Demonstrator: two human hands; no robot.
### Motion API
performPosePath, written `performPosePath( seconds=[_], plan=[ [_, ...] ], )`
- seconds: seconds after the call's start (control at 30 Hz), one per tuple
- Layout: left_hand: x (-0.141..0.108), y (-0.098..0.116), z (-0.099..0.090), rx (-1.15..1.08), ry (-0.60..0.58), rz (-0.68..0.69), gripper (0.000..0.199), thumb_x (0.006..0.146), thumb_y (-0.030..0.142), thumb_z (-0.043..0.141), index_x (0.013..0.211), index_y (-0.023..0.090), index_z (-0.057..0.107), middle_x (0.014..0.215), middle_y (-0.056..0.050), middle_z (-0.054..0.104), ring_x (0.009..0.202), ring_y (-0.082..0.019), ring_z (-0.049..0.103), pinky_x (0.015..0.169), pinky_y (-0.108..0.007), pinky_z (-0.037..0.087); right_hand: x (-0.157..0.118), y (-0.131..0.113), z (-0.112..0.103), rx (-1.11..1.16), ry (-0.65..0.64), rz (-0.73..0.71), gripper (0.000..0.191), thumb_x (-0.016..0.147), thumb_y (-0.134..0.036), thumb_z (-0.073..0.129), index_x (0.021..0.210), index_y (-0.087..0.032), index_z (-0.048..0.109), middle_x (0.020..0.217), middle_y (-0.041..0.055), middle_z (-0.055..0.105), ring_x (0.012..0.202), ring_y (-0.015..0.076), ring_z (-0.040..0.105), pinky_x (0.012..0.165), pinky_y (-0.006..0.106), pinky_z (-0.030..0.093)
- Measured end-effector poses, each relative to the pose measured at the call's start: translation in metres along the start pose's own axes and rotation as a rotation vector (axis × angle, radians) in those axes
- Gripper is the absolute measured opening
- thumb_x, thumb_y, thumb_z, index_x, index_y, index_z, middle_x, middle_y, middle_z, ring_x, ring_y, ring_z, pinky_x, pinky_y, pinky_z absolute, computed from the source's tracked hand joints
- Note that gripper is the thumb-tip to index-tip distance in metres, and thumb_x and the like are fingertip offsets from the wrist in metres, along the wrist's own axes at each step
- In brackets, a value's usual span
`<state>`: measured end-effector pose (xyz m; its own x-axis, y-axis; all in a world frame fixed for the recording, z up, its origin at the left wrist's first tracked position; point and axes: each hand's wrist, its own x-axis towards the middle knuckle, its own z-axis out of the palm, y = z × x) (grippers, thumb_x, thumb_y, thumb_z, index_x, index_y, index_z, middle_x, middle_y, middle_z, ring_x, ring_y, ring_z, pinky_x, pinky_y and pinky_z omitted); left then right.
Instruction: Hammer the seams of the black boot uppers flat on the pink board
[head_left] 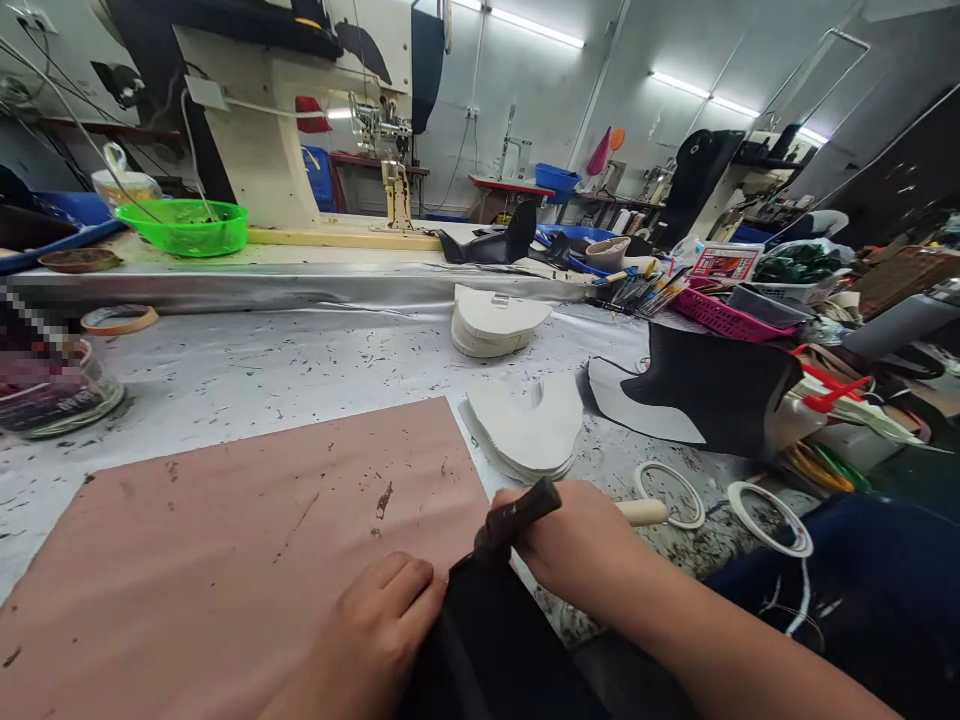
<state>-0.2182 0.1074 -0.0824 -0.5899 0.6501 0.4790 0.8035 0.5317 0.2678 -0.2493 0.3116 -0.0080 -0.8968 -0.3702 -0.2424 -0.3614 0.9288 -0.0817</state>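
My right hand [574,535] is wrapped round a hammer [517,520] with a dark head and a pale wooden handle; the handle's end shows past the wrist. The hammer head rests at the top edge of a black piece of material [495,640]. My left hand [390,610] is closed on the left edge of that black piece, close to the hammer head. Beneath lies a pinkish-brown sheet [270,520] with dark marks.
Stacked white pads [529,425] and a second stack [495,322] lie ahead. Black cut pieces [712,385], tape rolls [770,518] and a pink basket [731,315] are at the right. A jar [60,395] and green bowl [184,228] stand left; a sewing machine [255,150] stands behind.
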Motion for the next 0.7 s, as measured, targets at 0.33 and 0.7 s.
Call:
performPosePath(
  seconds=[0.33,0.7],
  plan=[
    [0.004,0.004,-0.002,0.068,-0.075,0.107,0.026,0.077,-0.003,0.035,0.082,0.013,0.055,0.075,-0.007,0.055,0.064,-0.018,0.050,0.054,-0.028,0.047,0.014,-0.006,0.001,0.007,0.014,-0.046,0.021,0.078,-0.014,0.045,0.090,-0.021,0.062,0.076,0.0029,0.068,0.066,0.0182,0.061,0.049,0.028,0.024],
    [-0.003,-0.006,-0.005,-0.122,-0.024,-0.253,0.016,0.086,0.015,0.044,0.081,0.021,0.057,0.076,-0.001,0.059,0.070,-0.016,0.055,0.062,-0.026,0.046,0.013,-0.014,0.009,-0.021,-0.029,-0.076,0.015,0.076,-0.014,0.049,0.083,-0.019,0.061,0.073,0.0045,0.068,0.062,0.0180,0.059,0.048,0.029,0.019]
  ],
)
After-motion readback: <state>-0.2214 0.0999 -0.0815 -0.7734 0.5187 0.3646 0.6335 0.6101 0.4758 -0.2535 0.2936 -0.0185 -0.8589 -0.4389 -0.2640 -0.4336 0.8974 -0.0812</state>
